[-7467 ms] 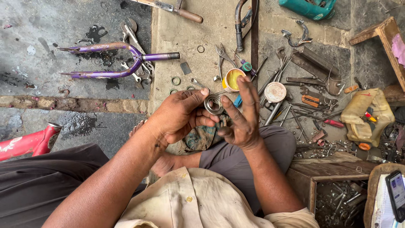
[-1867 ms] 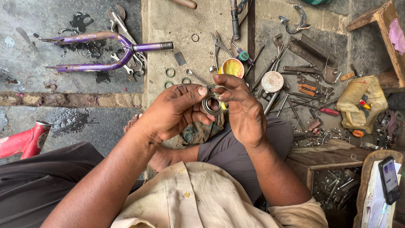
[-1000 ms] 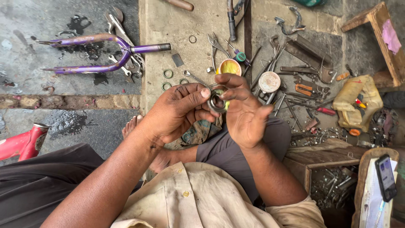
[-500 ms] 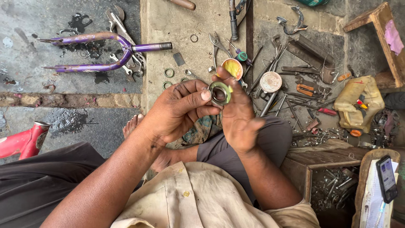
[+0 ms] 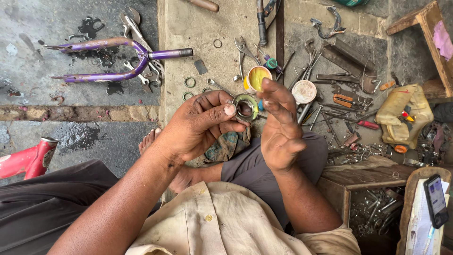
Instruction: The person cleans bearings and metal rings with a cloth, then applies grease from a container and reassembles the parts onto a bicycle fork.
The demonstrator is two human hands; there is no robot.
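My left hand (image 5: 200, 125) pinches a round metal bearing cup (image 5: 246, 107) coated in yellowish grease, thumb and fingers on its rim. My right hand (image 5: 278, 127) is beside it with fingers spread, fingertips at the cup's right edge. An open tin of yellow grease (image 5: 257, 78) sits on the ground just beyond the hands, with its white lid (image 5: 304, 91) to the right.
A purple bicycle fork (image 5: 118, 59) lies at the upper left, a red frame piece (image 5: 28, 158) at the left edge. Pliers, wrenches and screwdrivers (image 5: 339, 94) crowd the right. A wooden box of bolts (image 5: 373, 208) and a phone (image 5: 436, 200) are lower right.
The cup was held between both hands; now my right hand has opened and drawn back a little, leaving the cup gripped by my left hand with its greasy face turned up.
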